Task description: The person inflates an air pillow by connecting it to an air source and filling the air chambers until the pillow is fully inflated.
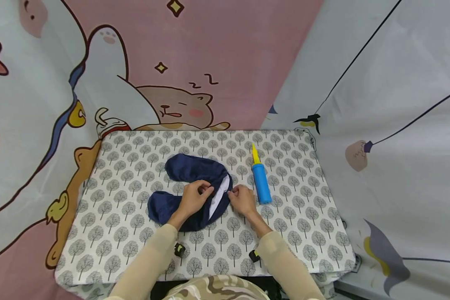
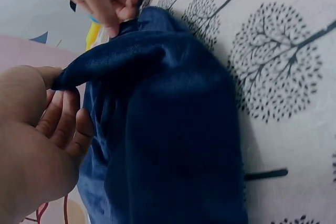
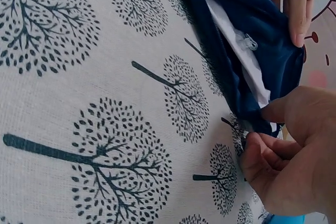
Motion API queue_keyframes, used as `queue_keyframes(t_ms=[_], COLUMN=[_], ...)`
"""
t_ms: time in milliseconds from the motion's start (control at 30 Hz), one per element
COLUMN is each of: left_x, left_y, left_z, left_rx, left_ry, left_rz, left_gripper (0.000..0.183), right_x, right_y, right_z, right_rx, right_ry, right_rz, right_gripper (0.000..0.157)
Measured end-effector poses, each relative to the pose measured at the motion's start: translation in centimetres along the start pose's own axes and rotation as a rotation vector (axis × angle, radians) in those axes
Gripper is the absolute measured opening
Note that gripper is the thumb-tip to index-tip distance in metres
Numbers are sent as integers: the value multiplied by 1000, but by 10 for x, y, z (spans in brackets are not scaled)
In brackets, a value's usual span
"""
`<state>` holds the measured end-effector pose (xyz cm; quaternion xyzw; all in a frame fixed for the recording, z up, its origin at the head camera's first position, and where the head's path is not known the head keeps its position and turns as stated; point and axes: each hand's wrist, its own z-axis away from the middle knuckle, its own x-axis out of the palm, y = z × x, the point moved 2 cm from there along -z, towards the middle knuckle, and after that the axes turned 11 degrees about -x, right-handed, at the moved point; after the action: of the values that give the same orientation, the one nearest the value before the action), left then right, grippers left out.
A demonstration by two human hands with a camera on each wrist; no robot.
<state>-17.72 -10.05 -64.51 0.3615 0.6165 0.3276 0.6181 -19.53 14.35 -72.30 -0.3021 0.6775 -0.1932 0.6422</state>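
Observation:
A navy blue U-shaped neck pillow (image 1: 195,167) lies on the table, its open side toward the left. Along its curved end the zipped cover gapes, and a white inner lining (image 1: 218,199) shows through. On that lining, the right wrist view reveals a small clear valve (image 3: 247,41). My left hand (image 1: 196,197) pinches the cover's raised edge between thumb and fingers, lifting it away from the inside. At the outer side of the opening, my right hand (image 1: 243,199) pinches the cover's edge near the zipper (image 3: 220,38).
To the right of the pillow lies a blue hand pump (image 1: 261,183) with a yellow nozzle (image 1: 255,154). The table (image 1: 116,233) wears a cloth printed with trees. Cartoon-printed curtains (image 1: 225,54) hang behind it and along its sides.

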Motion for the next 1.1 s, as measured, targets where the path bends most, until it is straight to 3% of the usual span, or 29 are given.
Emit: queue_keyframes(t_ms=[67,100,133,433,567,733,900,933,1100], left_x=[-4,-11,-12,-33,-42,-49,-44,-41,-30], left_y=[-3,7,5,-4,-8,-11,-15,-26,-38], left_z=[-2,2,1,-3,-9,-15,-15,-17,-18], left_rx=[-11,-31,-34,-104,-139,-174,-123,-85,-21], left_ry=[5,-2,3,56,87,131,144,134,99], left_rz=[11,14,24,82,99,94,75,88,47], left_gripper=[19,15,15,17,17,14,12,15,17], right_x=[2,2,2,-11,-19,-42,-51,-50,-47], right_y=[0,-2,-3,-9,-10,-29,-38,-37,-32], right_z=[0,1,1,0,-10,-16,-16,-15,-13], right_rx=[22,22,18,-103,-85,-39,-7,-12,-67], right_ry=[-10,-7,-1,111,116,99,47,36,30], right_rz=[3,1,-6,-61,-70,-54,7,22,33], right_gripper=[27,25,24,19,18,19,18,18,18])
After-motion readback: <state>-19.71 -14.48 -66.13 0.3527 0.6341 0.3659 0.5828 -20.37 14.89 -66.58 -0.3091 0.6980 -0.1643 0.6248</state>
